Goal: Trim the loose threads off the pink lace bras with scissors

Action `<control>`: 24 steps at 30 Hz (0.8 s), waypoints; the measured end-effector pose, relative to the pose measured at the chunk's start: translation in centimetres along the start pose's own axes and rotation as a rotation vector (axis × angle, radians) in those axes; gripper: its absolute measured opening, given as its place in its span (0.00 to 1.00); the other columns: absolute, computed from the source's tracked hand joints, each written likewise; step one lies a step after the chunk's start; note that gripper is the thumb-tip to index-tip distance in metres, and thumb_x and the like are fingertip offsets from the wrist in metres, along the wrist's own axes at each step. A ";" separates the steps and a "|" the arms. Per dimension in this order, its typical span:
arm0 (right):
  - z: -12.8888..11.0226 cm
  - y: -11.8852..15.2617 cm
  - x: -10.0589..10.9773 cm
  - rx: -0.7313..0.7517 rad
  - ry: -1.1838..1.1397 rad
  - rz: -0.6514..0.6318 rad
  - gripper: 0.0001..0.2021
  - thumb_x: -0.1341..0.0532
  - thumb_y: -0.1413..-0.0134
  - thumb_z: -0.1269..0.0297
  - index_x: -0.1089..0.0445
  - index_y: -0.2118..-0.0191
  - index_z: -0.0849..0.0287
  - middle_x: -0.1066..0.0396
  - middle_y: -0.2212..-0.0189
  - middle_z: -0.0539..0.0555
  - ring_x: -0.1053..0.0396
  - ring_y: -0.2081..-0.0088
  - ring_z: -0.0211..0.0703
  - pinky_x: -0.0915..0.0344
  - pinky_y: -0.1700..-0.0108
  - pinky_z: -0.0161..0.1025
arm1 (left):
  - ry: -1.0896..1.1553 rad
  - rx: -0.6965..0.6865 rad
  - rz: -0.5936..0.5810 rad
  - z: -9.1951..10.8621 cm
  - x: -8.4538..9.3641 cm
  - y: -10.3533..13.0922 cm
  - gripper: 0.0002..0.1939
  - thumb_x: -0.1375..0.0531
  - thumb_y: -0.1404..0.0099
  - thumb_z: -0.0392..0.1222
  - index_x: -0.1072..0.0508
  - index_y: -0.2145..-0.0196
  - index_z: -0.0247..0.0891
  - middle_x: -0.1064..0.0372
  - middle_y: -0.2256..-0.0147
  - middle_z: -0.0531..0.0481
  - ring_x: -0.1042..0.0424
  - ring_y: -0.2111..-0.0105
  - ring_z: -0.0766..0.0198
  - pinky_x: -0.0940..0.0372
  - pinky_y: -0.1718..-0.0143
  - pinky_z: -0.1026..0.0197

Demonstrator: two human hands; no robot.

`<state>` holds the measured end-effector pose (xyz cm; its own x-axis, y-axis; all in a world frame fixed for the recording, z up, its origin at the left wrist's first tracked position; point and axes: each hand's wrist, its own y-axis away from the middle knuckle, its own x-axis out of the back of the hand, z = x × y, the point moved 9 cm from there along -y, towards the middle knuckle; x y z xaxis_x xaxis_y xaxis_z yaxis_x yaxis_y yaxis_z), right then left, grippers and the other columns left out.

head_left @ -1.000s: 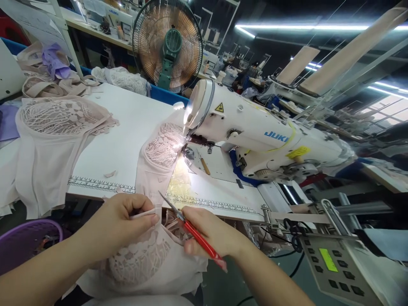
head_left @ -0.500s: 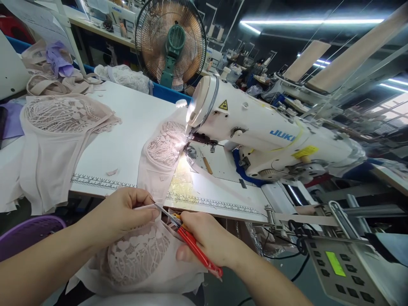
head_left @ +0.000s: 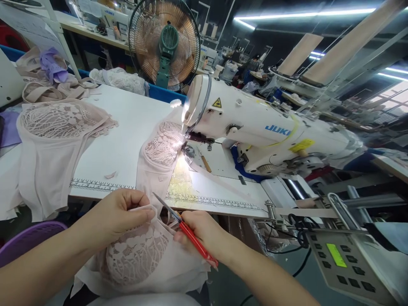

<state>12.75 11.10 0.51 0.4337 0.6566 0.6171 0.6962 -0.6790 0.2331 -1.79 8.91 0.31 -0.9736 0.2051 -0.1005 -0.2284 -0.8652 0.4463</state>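
Note:
A pale pink lace bra (head_left: 137, 255) hangs over my lap below the table edge. My left hand (head_left: 132, 208) pinches its upper edge between thumb and fingers. My right hand (head_left: 199, 231) is wrapped round red-handled scissors (head_left: 193, 238), whose pointed blades aim up and left, just right of my left fingertips. The blades look closed and stand apart from the pinched edge. Another lace part of the garment (head_left: 162, 146) lies on the table beneath the needle area of the sewing machine (head_left: 242, 114).
More lace bras (head_left: 54, 123) lie at the left of the white table (head_left: 111, 148), which has a ruler strip (head_left: 210, 202) along its front edge. A small wooden-handled tool (head_left: 205, 163) lies beside the needle. A fan (head_left: 164, 42) stands behind; a control panel (head_left: 344, 263) is at right.
The scissor tips have come away from the fabric edge at my left fingertips and now point farther up. My left hand still pinches the bra. The whole view has shifted slightly.

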 end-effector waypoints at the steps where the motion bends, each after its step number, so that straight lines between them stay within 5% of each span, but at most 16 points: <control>1: 0.1 0.0 0.2 -0.010 -0.014 0.001 0.28 0.45 0.50 0.34 0.48 0.78 0.56 0.42 0.80 0.48 0.46 0.78 0.36 0.50 0.75 0.34 | 0.007 -0.011 0.004 0.2 0.1 0.2 0.19 0.34 0.45 0.52 0.35 0.80 0.37 0.46 0.84 0.59 0.53 0.83 0.73 0.59 0.81 0.68; 11: -1.0 -0.2 1.2 0.085 0.185 -0.069 0.26 0.38 0.53 0.41 0.50 0.76 0.56 0.43 0.78 0.46 0.48 0.77 0.35 0.52 0.74 0.33 | 0.040 -0.182 0.035 0.9 1.9 1.1 0.13 0.30 0.47 0.47 0.26 0.79 0.37 0.40 0.78 0.55 0.40 0.77 0.71 0.44 0.75 0.69; 24: -2.3 0.4 2.3 0.061 0.419 -0.122 0.16 0.37 0.50 0.53 0.42 0.75 0.57 0.35 0.78 0.49 0.45 0.77 0.36 0.54 0.75 0.33 | -0.034 -0.233 -0.061 2.5 0.5 1.4 0.06 0.32 0.44 0.40 0.22 0.78 0.41 0.29 0.67 0.52 0.31 0.74 0.71 0.36 0.72 0.72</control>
<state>12.71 11.55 3.81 0.0853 0.5324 0.8422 0.7662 -0.5754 0.2861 -2.62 8.97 3.14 -0.9581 0.2723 -0.0892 -0.2856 -0.9322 0.2223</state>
